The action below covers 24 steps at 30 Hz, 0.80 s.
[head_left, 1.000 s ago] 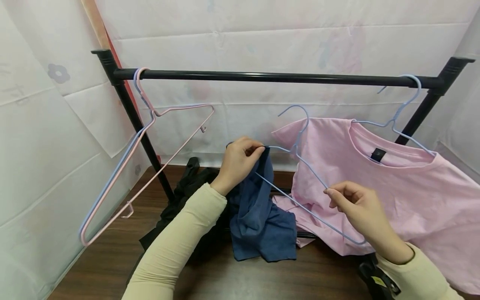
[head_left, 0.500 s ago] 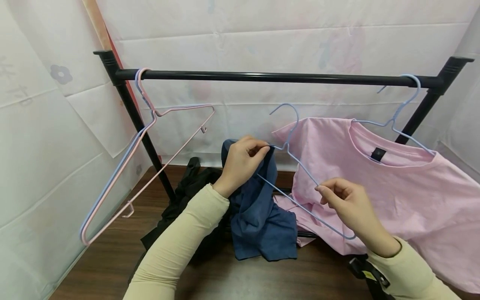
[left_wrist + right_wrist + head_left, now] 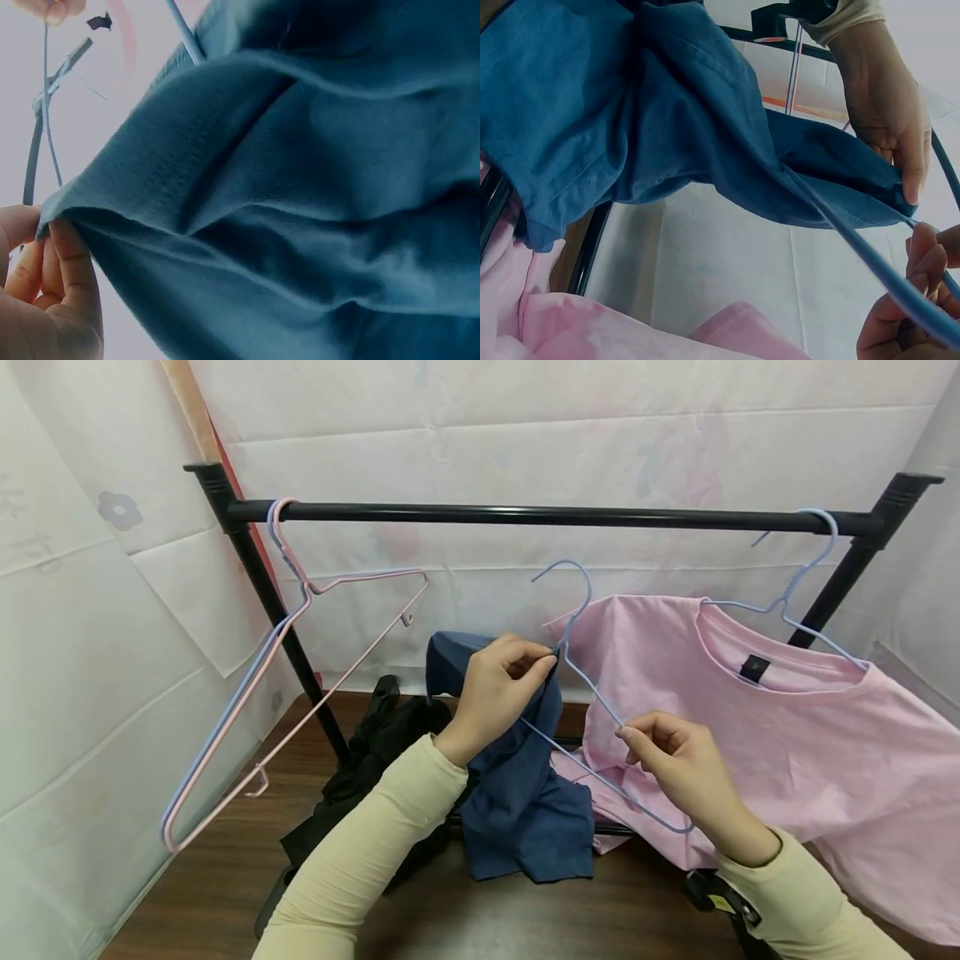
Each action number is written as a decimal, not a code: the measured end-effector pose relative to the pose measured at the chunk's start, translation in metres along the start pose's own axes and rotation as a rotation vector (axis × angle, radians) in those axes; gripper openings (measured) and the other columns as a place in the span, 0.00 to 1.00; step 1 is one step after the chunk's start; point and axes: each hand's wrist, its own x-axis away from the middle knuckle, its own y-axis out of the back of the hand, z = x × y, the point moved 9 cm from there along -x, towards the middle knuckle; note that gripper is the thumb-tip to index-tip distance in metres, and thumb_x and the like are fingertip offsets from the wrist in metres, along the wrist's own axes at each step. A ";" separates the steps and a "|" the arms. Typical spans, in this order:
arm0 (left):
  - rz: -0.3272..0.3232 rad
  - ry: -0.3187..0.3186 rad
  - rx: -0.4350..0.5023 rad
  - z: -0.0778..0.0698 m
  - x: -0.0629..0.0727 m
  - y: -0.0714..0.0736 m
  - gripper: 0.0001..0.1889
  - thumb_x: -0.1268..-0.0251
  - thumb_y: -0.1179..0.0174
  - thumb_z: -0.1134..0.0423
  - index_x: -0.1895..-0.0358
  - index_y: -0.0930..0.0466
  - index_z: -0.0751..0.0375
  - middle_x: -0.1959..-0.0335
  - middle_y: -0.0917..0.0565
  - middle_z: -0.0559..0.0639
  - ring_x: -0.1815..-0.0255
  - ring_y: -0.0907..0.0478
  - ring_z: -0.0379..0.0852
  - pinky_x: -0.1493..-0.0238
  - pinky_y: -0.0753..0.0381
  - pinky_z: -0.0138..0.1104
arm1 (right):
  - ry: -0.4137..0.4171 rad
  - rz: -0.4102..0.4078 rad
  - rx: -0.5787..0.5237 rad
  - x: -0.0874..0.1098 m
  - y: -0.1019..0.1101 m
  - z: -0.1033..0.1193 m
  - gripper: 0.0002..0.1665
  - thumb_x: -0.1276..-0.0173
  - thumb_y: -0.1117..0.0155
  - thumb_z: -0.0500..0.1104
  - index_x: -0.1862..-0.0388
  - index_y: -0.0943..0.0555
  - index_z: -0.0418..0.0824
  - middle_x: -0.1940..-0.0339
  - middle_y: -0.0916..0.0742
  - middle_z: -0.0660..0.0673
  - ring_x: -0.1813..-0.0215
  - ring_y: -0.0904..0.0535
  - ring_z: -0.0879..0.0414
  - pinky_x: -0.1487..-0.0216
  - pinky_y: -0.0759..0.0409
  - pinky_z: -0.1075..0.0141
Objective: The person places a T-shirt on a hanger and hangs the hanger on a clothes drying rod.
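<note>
The step in hand seems to be feeding a hanger [image 3: 904,292] into a blue garment [image 3: 525,827]. The person's left hand [image 3: 498,689] pinches the garment's edge between thumb and fingers, close beside the hanger's neck. The right hand [image 3: 671,760] pinches the wire of the hanger's right shoulder, fingertips only, the other fingers curled in loosely. One end of the hanger disappears into the cloth; its right corner is bare, and so is its hook, which stands free of the rail [image 3: 480,514] above. The rest of the garment hangs down in folds toward the counter [image 3: 442,918], beside a crumpled black garment [image 3: 360,760] (how far the wire reaches inside is hidden by the folds).

The next move probably calls for the left hand to spread the opening and bring its free edge over the bare corner, while the right hand holds the frame steady and then gives way to the cloth. After that, evening out the garment and hooking it on the rail would make sense, perhaps between the two bare hangers [image 3: 300,578] at one end and the hung pink shirt [image 3: 780,760] at the other.
</note>
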 end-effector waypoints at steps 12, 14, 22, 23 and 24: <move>0.046 0.045 0.047 0.009 0.002 -0.002 0.08 0.32 0.38 0.64 0.56 0.14 0.63 0.62 0.16 0.53 0.68 0.20 0.41 0.65 0.19 0.29 | 0.032 -0.015 -0.067 -0.003 -0.003 -0.004 0.06 0.30 0.37 0.36 0.66 0.18 0.33 0.82 0.18 0.52 0.77 0.25 0.62 0.77 0.26 0.70; 0.039 0.033 0.027 0.011 -0.001 0.002 0.08 0.31 0.39 0.63 0.55 0.13 0.62 0.61 0.15 0.53 0.69 0.22 0.40 0.66 0.21 0.29 | 0.033 -0.024 -0.073 -0.003 -0.001 -0.005 0.05 0.31 0.37 0.35 0.66 0.18 0.33 0.82 0.18 0.50 0.77 0.25 0.61 0.77 0.27 0.69; 0.039 -0.022 -0.082 0.015 -0.018 0.021 0.11 0.28 0.42 0.62 0.52 0.14 0.61 0.57 0.15 0.53 0.63 0.21 0.43 0.62 0.23 0.33 | 0.024 -0.022 -0.063 -0.002 0.001 -0.007 0.05 0.31 0.37 0.36 0.65 0.18 0.33 0.81 0.18 0.47 0.76 0.25 0.61 0.76 0.27 0.69; 0.066 -0.016 -0.110 0.016 -0.021 0.021 0.11 0.28 0.43 0.62 0.50 0.14 0.61 0.54 0.15 0.53 0.59 0.20 0.44 0.58 0.21 0.34 | 0.023 -0.020 -0.063 -0.002 0.001 -0.007 0.05 0.31 0.37 0.36 0.65 0.18 0.33 0.81 0.18 0.46 0.76 0.25 0.61 0.76 0.26 0.69; 0.100 -0.006 -0.138 0.018 -0.024 0.020 0.12 0.27 0.43 0.61 0.47 0.16 0.59 0.51 0.15 0.53 0.54 0.19 0.44 0.53 0.21 0.36 | 0.020 -0.017 -0.063 -0.002 0.001 -0.008 0.05 0.31 0.37 0.36 0.65 0.18 0.33 0.81 0.18 0.46 0.76 0.25 0.61 0.77 0.26 0.69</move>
